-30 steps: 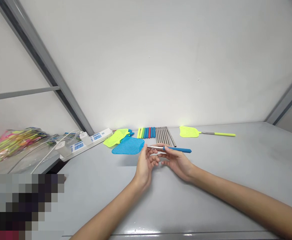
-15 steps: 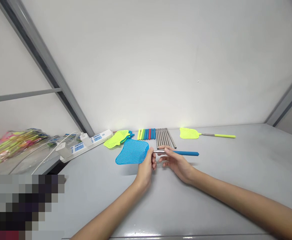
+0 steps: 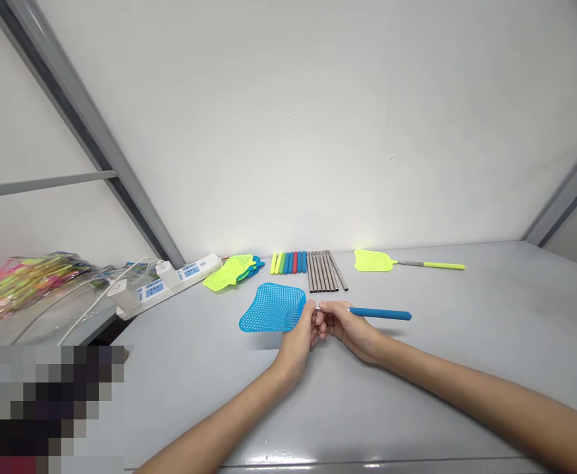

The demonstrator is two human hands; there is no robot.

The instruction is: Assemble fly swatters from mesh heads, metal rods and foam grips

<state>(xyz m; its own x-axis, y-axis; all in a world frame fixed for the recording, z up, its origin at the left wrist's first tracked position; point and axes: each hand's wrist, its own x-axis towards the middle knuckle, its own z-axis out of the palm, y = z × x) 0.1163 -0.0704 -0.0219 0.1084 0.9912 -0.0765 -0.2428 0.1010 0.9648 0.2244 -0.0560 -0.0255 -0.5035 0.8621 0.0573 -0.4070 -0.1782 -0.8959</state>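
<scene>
A blue fly swatter (image 3: 273, 308) with a perforated paddle is held level above the table, its paddle to the left. My left hand (image 3: 299, 336) grips it at the neck, where paddle and metal rod meet. Close beside it, my right hand (image 3: 350, 329) is closed on the metal rod, fingertips nearly touching the left ones. The blue handle (image 3: 382, 314) sticks out to the right past my right hand. Most of the rod is hidden by my fingers.
Behind my hands lie a row of coloured handles (image 3: 288, 263), several metal rods (image 3: 324, 271) and a pile of yellow and blue paddles (image 3: 232, 271). A yellow fly swatter (image 3: 375, 261) rests at right. A power strip (image 3: 180, 280) and bagged items (image 3: 36, 280) are at left.
The blue swatter and my left hand have shifted right and slightly nearer. My right hand's fingers have closed around the rod, and both hands are closer together.
</scene>
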